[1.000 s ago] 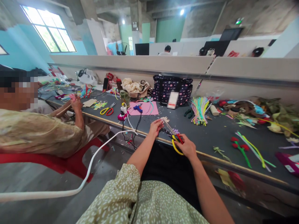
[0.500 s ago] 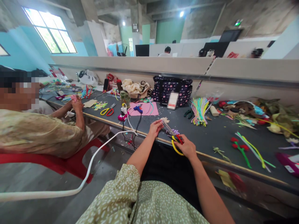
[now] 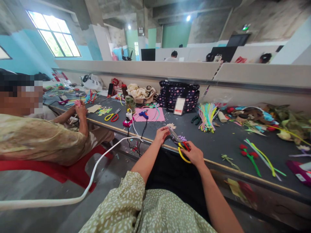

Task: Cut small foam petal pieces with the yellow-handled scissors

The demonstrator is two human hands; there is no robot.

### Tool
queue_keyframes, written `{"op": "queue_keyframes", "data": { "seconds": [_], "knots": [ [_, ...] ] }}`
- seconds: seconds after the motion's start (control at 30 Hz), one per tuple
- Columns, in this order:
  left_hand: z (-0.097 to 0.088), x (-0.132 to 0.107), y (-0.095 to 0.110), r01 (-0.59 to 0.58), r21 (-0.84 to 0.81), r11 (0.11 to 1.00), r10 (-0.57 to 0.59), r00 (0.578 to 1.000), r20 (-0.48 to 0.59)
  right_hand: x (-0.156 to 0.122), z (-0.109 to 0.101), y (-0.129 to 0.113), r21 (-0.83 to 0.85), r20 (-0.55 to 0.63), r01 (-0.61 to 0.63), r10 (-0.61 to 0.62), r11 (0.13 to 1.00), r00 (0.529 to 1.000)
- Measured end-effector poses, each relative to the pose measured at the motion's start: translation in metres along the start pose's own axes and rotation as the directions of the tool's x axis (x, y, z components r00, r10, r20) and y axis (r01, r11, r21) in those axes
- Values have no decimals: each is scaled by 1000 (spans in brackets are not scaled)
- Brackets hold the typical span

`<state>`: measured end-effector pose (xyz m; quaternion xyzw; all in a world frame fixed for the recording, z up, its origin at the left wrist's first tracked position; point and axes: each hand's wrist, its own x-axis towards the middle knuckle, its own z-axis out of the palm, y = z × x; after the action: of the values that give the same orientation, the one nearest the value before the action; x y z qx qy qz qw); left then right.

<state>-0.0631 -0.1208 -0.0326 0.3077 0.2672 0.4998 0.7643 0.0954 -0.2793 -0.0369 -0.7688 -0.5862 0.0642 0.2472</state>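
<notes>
Near the middle of the frame, the right hand point(image 3: 196, 154) is gripping the red and yellow handles of the scissors point(image 3: 179, 141), whose blades are pointing up and left over the near edge of the table point(image 3: 201, 142). The left hand point(image 3: 162, 133) is reaching the blade tips with its thumb and fingertips drawn close together — I cannot tell whether they are pinching anything. Pale scraps point(image 3: 170, 125) are lying just beyond those fingertips, and purple pieces point(image 3: 182, 138) are showing just behind the blades.

Compared with a second ago, little is changing: both hands are keeping their places by the scissors, while the whole view is tilting slightly, so the window point(image 3: 54, 35) at upper left is sitting a bit lower and further right. At left, the co-worker's hands point(image 3: 82, 111) are also appearing slightly lower — still working around a pink thing point(image 3: 77, 103). The blue glue gun point(image 3: 143, 114) on the pink sheet point(image 3: 157, 117) and the bundle of coloured stems point(image 3: 207, 118) right of centre are staying put.
</notes>
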Motion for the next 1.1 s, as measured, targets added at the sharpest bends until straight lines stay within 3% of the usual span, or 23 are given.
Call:
{"op": "queue_keyframes", "data": {
  "seconds": [0.23, 0.57, 0.77, 1.1],
  "knots": [
    [5, -2, -3, -20, 113, 993, 22, 1000, -9, -1, -1, -2, -27, 10, -1, 2, 1000, 1000],
    [2, -4, 5, 19, 7, 1000, -19, 1000, -18, 0, 1, 1, 127, -24, -13, 16, 992, 1000],
    [0, -3, 6, 22, -25, 999, -22, 999, -37, 1, 4, 5, 100, -17, -10, 12, 995, 1000],
    [-4, -3, 16, 194, -77, 978, -193, 981, 21, -3, 3, 3, 14, -27, 48, -48, 999, 998]
  ]
}}
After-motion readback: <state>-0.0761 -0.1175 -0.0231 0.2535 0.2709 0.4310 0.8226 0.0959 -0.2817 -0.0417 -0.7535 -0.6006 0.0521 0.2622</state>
